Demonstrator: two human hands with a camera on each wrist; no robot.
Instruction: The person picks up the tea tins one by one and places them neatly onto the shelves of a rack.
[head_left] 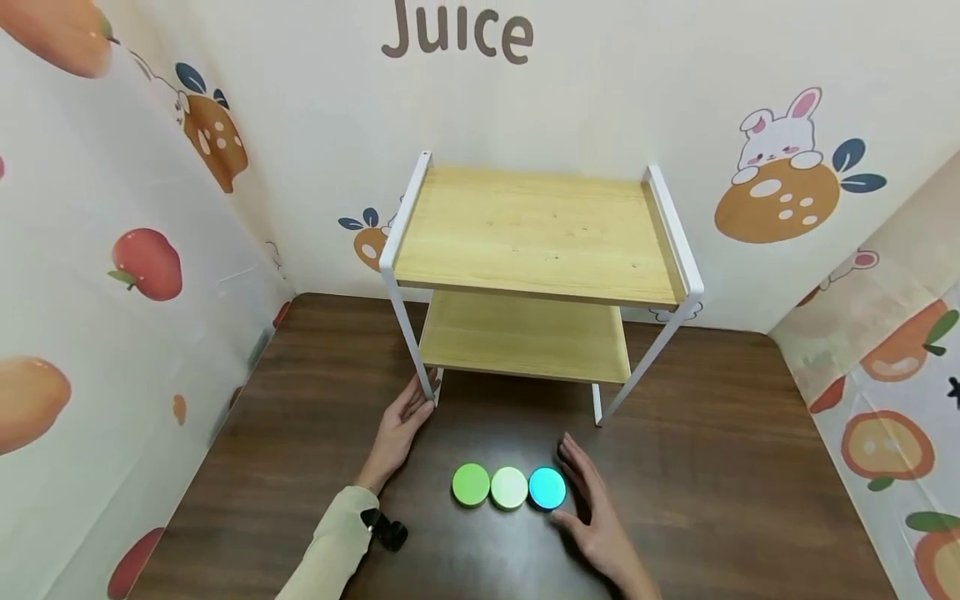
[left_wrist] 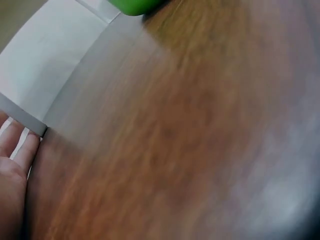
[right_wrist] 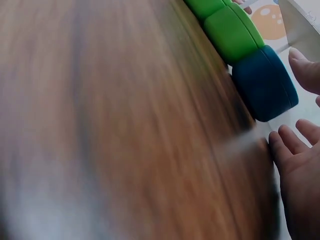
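Observation:
Three small round lidded containers stand in a row on the table: a bright green one [head_left: 471, 485], a paler green one [head_left: 509, 488] and a blue one [head_left: 547, 488]. My right hand [head_left: 596, 521] is beside the blue container, its thumb and fingers spread apart around its right side with nothing in them. In the right wrist view, a gap shows between the fingertips [right_wrist: 280, 137] and the blue container [right_wrist: 265, 84]. My left hand [head_left: 397, 433] touches the foot of the left front leg of a two-tier shelf [head_left: 536, 233], fingers extended along it.
The shelf has wooden boards and a white frame; its lower board [head_left: 525, 333] sits behind the containers. The dark wooden table [head_left: 720, 467] extends to both sides. Printed curtains or walls [head_left: 600, 92] with fruit and rabbits enclose the back and sides.

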